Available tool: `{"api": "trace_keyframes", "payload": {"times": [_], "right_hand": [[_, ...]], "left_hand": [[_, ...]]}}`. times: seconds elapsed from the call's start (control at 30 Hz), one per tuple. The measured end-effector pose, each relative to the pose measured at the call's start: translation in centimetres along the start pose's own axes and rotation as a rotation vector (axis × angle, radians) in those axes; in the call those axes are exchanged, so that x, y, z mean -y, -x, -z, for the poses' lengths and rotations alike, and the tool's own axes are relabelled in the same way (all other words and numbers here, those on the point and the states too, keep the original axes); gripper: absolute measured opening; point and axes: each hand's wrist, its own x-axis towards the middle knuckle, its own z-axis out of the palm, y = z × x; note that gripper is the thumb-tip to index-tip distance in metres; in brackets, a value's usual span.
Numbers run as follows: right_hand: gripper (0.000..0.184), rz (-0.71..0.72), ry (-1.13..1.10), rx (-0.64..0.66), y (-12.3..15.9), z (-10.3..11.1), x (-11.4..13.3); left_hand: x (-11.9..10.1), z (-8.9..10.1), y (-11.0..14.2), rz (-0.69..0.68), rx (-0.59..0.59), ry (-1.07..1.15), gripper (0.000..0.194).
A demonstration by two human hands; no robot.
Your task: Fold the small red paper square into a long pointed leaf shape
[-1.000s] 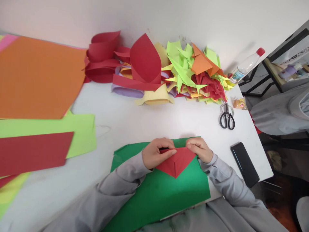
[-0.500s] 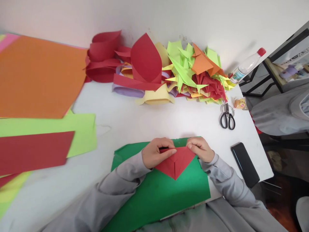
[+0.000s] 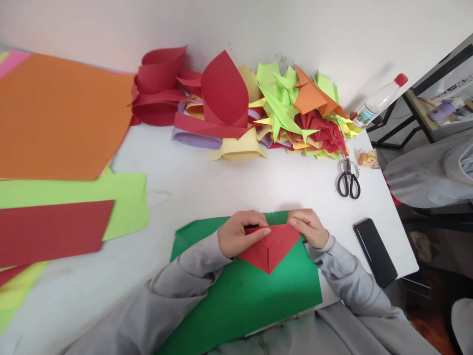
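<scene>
A folded piece of red paper [image 3: 271,246] is held between my two hands, its point toward me and a crease down its middle. My left hand [image 3: 244,234] pinches its upper edge, thumb on top and fingers behind. At the upper right edge, my right hand [image 3: 308,228] grips the paper between thumb and curled fingers. Beneath both hands lies a green sheet [image 3: 273,301] at the table's near edge. Parts of the red paper's left side and top edge are hidden by my left hand.
Black-handled scissors [image 3: 348,183], a small wrapped snack [image 3: 366,158] and a black phone [image 3: 374,252] lie to the right. A bottle [image 3: 377,106] stands behind them. Folded paper shapes [image 3: 288,108] are heaped along the wall. Orange sheets [image 3: 62,118] and a red sheet [image 3: 55,231] lie left.
My right hand has slid slightly to the right along the paper's upper edge. My left hand keeps its pinch in nearly the same place.
</scene>
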Motion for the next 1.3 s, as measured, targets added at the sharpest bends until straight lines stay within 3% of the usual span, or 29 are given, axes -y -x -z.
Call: {"api": "trace_keyframes", "payload": {"times": [0.4, 0.77, 1.07, 1.3], "right_hand": [[0.024, 0.13, 0.15, 0.001, -0.2, -1.4, 0.3], [0.018, 0.206, 0.185, 0.059, -0.3, -2.1, 0.5], [0.024, 0.165, 0.136, 0.028, -0.4, -1.4, 0.3], [0.017, 0.176, 0.199, 0.108, -0.4, -1.3, 0.4]], "left_hand": [[0.3, -0.8, -0.2, -0.076, 0.003, -0.094, 0.017], [0.3, -0.7, -0.2, -0.179, 0.053, -0.091, 0.025], [0.5, -0.5, 0.0, -0.023, -0.01, -0.01, 0.025], [0.6, -0.6, -0.1, -0.06, 0.036, -0.109, 0.025]]}}
